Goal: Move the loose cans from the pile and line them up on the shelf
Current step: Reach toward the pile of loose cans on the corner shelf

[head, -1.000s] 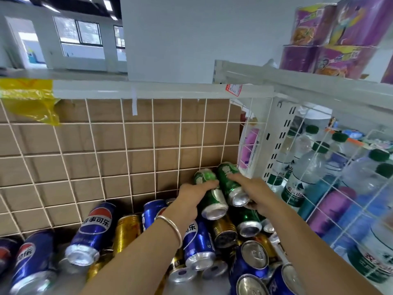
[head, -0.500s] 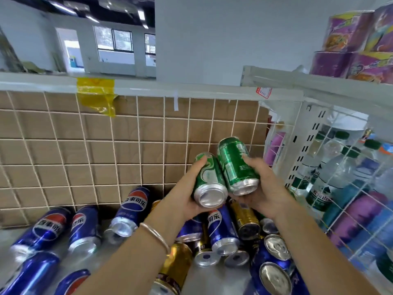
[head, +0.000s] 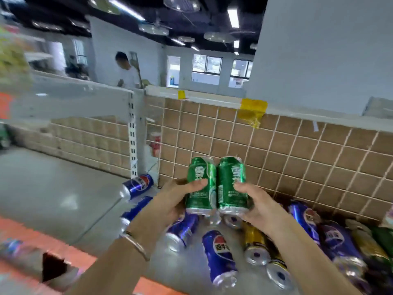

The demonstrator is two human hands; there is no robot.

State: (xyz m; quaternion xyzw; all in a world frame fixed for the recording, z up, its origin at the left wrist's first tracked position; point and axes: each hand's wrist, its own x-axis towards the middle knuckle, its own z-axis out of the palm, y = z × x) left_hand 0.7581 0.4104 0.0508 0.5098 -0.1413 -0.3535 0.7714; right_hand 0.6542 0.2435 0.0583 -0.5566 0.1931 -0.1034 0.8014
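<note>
Both forearms are stretched forward and slightly upward from the lower edge of the view, with the wrists brought close together. The left hand [head: 176, 201] is wrapped around the lower half of one green can [head: 201, 186], its thumb laid across the front of the label. A silver bracelet [head: 136, 243] is worn on that wrist. The right hand [head: 255, 207] is closed in the same way around a second green can [head: 231, 184], thumb in front and fingers hidden behind.

The two green cans are held upright and side by side, their walls touching, in front of the brown tiled back panel [head: 276, 156]. They are raised clear of the pile of loose cans [head: 331, 241], which is spread directly below and to the right of the hands. In that pile a blue Pepsi can [head: 219, 254] and a gold can [head: 254, 241] are seen lying on their sides just beneath the wrists.

To the left, a grey shelf board [head: 53, 188] is seen, bounded by a white slotted upright [head: 133, 135]. Another Pepsi can [head: 137, 186] is lying on its side at the foot of that upright. Much of the left of the view is blurred.
</note>
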